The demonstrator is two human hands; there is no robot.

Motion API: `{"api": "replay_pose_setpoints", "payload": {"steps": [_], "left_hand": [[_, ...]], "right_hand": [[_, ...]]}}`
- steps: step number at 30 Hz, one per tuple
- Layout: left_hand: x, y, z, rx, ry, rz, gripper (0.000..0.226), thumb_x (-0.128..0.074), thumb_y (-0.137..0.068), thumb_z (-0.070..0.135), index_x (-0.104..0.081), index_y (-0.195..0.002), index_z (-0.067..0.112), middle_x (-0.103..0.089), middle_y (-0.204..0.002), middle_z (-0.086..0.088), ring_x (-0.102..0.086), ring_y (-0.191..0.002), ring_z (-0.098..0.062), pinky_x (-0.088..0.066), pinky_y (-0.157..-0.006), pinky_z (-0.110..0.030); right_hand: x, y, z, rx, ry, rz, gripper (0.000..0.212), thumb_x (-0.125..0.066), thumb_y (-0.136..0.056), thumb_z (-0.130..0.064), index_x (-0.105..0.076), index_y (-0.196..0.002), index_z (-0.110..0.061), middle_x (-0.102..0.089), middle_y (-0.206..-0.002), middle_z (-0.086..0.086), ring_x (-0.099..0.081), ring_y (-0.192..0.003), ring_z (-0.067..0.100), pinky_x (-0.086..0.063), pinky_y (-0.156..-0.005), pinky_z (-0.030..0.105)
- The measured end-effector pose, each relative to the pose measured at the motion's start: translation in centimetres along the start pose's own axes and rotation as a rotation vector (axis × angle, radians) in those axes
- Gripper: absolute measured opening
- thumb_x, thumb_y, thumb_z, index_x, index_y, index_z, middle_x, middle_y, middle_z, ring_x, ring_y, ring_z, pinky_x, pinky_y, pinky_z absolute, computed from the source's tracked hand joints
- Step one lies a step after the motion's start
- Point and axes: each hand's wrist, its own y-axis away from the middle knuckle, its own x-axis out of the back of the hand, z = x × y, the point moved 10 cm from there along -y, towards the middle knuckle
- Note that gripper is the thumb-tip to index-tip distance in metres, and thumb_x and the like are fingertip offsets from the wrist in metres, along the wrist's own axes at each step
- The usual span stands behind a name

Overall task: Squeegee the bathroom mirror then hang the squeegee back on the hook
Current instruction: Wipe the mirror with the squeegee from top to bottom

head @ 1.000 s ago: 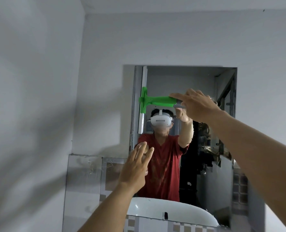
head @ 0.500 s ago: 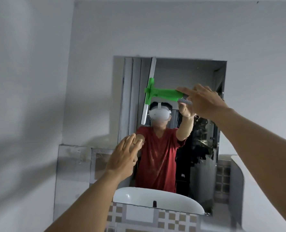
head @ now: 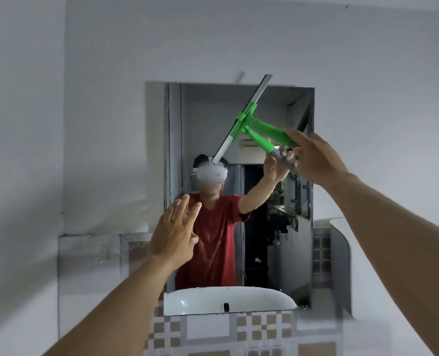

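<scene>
Pale grey wall (head: pixel 239 42) in dim, flat light. Below it runs checkered brown-and-white tile (head: pixel 254 327). A white ledge (head: pixel 341 224) sits right of the tile.

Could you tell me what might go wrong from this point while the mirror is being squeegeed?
1. The squeegee is tilted, its blade tip past the top edge of the mirror, so it could catch the wall or leave streaks.
2. The right hand holds only the handle's end, so it may twist or slip.
3. The left hand, open near the glass, could smudge it.
</scene>
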Motion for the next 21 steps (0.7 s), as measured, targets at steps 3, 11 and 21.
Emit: {"api": "replay_pose_setpoints", "payload": {"steps": [3, 11, 21], "left_hand": [[0.0, 0.0, 0.0, 0.002, 0.034, -0.01, 0.087, -0.072, -0.086, 0.031, -0.025, -0.159, 0.021, -0.017, -0.167, -0.016, -0.02, -0.152, -0.038, -0.03, -0.121, -0.051], [0.2, 0.0, -0.1, 0.0, 0.085, 0.008, 0.09, -0.08, -0.079, 0.027, -0.032, -0.155, 0.019, -0.028, -0.162, -0.018, -0.03, -0.148, -0.039, -0.043, -0.112, -0.055], [1.1, 0.3, 0.8, -0.036, 0.06, 0.066, 0.084, -0.08, -0.078, 0.021, -0.038, -0.15, 0.012, -0.033, -0.158, -0.023, -0.034, -0.144, -0.043, -0.04, -0.114, -0.054]], "right_hand": [[-0.6, 1.1, -0.4, -0.024, -0.036, 0.034, 0.078, -0.063, -0.091, -0.004, -0.032, -0.151, -0.043, -0.06, -0.128, 0.009, -0.061, -0.108, 0.031, -0.051, -0.081, 0.037], [0.3, 4.8, 0.9, -0.19, -0.164, 0.062, 0.058, -0.049, -0.102, -0.019, -0.031, -0.157, -0.025, -0.057, -0.127, 0.02, -0.058, -0.109, 0.039, -0.048, -0.088, 0.046], [-3.7, 9.1, 0.7, -0.353, -0.32, 0.073, 0.058, -0.048, -0.097, -0.007, -0.033, -0.149, -0.027, -0.066, -0.108, 0.012, -0.065, -0.088, 0.033, -0.058, -0.074, 0.052]]}}
